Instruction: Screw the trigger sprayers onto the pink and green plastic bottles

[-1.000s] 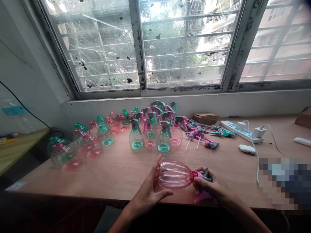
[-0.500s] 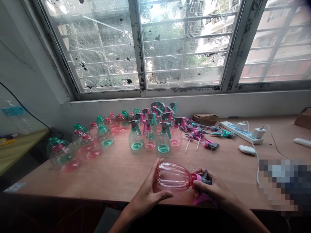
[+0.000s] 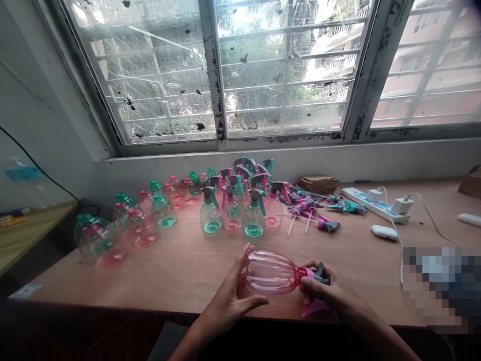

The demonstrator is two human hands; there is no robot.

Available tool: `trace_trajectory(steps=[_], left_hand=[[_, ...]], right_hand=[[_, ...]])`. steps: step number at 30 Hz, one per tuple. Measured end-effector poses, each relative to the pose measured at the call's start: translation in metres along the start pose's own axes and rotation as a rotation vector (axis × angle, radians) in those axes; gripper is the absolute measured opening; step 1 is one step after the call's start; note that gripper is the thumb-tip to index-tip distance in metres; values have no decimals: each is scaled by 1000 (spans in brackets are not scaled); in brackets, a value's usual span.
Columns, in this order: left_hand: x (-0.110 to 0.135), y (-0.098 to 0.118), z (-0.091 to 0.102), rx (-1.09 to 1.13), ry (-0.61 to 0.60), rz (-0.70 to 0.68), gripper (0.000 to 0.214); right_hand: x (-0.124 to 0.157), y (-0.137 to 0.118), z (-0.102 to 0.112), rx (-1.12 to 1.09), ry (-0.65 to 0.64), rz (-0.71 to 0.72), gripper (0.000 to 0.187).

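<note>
A clear pink spray bottle lies sideways between my hands above the table's front edge, its base to the left. My left hand cups that base, fingers behind it and thumb stretched along the lower side. At the neck, my right hand is closed round the pink collar and the grey-and-pink spray head; some of its fingers are hidden behind. Beyond the bottle stand several bottles with spray heads fitted, among them a green one and a pink one.
Open-necked bottles, such as a pink one and a green one, stand on the left of the table. Loose spray heads are heaped at right. Behind them lie a brown packet, a power strip and a white mouse-like object.
Both hands and the pink bottle sit very slightly further right in the picture, as the whole view has shifted a little. The hold on the bottle looks the same.
</note>
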State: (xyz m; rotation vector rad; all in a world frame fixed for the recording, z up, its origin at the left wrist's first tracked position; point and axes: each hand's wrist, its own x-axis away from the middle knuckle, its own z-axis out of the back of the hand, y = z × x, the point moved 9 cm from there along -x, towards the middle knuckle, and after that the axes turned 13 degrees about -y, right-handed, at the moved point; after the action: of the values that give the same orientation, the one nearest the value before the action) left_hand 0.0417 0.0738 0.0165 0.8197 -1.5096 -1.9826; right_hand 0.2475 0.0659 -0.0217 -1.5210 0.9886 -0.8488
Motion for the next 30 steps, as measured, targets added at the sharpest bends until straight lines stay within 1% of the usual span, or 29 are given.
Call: trace_trajectory(steps=[2, 6, 9, 13, 15, 17, 19, 22, 25, 28, 30], left_hand=[[1, 1, 0, -30, -2, -13, 92], [1, 0, 1, 34, 25, 6, 105], [-1, -2, 0, 111, 27, 10, 100], [0, -1, 0, 67, 21, -27, 92], [1, 0, 0, 50, 29, -31, 94], [1, 1, 0, 74, 36, -22, 101], [1, 2, 0, 104, 38, -5, 104], [0, -1, 0, 64, 39, 14, 97], [1, -4, 3, 1, 51, 2, 93], [2, -8, 4, 38, 62, 13, 107], [1, -8, 2, 91, 53, 25, 110]], right_hand=[[-1, 0, 0, -12, -2, 7, 46], [-1, 2, -2, -13, -41, 0, 43], [0, 3, -3, -14, -51, -5, 42], [1, 2, -1, -52, -32, 7, 39], [1, 1, -1, -60, -28, 12, 40], [0, 2, -1, -33, -29, 5, 41], [0, 3, 0, -4, -24, -4, 42], [0, 4, 1, -13, -5, 0, 45], [0, 4, 0, -44, 11, 4, 46], [0, 4, -1, -40, 20, -1, 49], [0, 3, -3, -15, 14, -16, 50]])
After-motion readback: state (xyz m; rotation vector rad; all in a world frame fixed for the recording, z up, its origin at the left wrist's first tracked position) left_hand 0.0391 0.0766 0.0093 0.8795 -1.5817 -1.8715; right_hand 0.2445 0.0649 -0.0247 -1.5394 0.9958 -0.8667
